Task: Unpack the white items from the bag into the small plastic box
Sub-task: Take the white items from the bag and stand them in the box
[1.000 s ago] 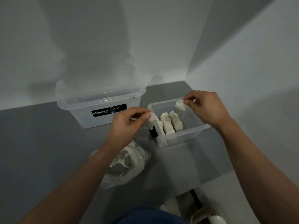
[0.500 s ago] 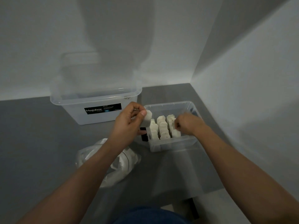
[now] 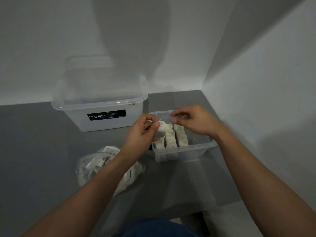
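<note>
A small clear plastic box (image 3: 203,149) stands on the grey table at centre right, with three rows of white items (image 3: 171,135) standing in it. My left hand (image 3: 142,134) pinches one white item (image 3: 161,130) at the box's left edge, just above the left row. My right hand (image 3: 195,122) hovers over the back of the box with fingers loosely curled and nothing in them. A clear plastic bag (image 3: 95,168) with more white items lies on the table under my left forearm.
A larger clear box (image 3: 100,106) with a black Megabox label stands at the back left, against the wall. White walls close the table at the back and on the right. The table's front edge runs below the small box.
My right hand has let go of its white item in the right row and risen above the back of the box. My left hand still holds its item at the left edge.
</note>
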